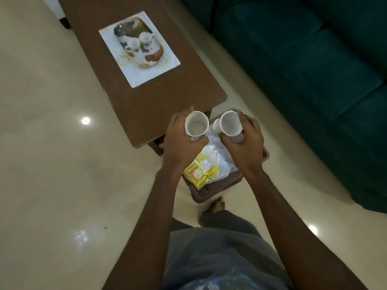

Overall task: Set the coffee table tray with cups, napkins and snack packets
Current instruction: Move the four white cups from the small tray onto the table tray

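My left hand (181,141) grips a white cup (196,126), and my right hand (245,141) grips a second white cup (229,125). Both cups are empty and held side by side in the air, just past the near end of the brown coffee table (159,105). Farther along the table lies a flat white tray (146,74) printed with a tea-set picture. Below my hands a small brown stool (217,185) carries yellow snack packets (201,172) and clear plastic wrapping (217,155).
A dark teal sofa (303,59) runs along the right side. Glossy cream floor tiles (52,143) spread out to the left of the table. My bare foot (216,205) stands just behind the stool.
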